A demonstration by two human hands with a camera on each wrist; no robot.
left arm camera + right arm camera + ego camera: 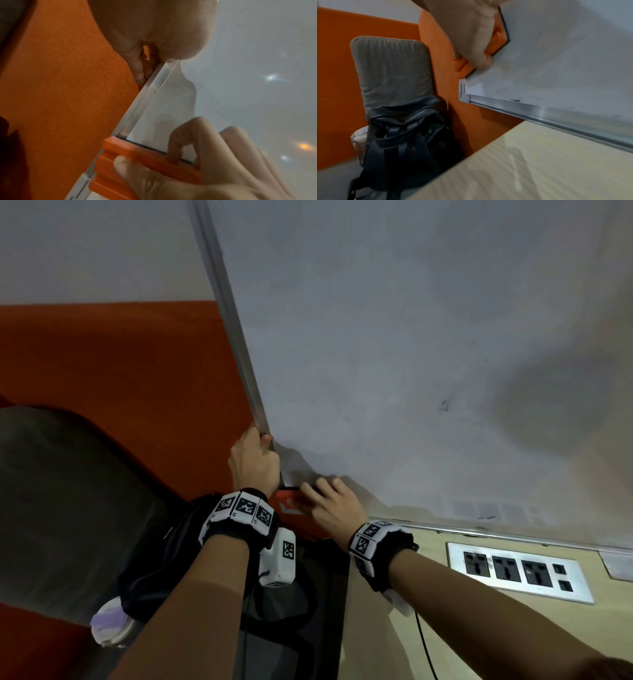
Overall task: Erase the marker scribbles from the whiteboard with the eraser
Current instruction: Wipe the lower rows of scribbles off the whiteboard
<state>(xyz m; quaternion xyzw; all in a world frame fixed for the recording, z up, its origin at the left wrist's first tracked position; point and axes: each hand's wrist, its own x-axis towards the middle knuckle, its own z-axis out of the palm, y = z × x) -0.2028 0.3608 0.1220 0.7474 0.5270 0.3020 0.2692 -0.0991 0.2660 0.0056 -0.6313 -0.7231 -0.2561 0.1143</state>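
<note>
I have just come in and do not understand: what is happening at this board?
A person is wiping the whiteboard. The right hand grips an orange eraser, pressed flat near the board's lower left corner, while the left hand holds the metal frame. A small dark mark remains.

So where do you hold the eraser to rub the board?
Grip the eraser by its orange ridged back, thumb on one long edge and fingers on the other, coming from the room side. Its dark felt face lies flat on the board, as the right hand shows.
</note>
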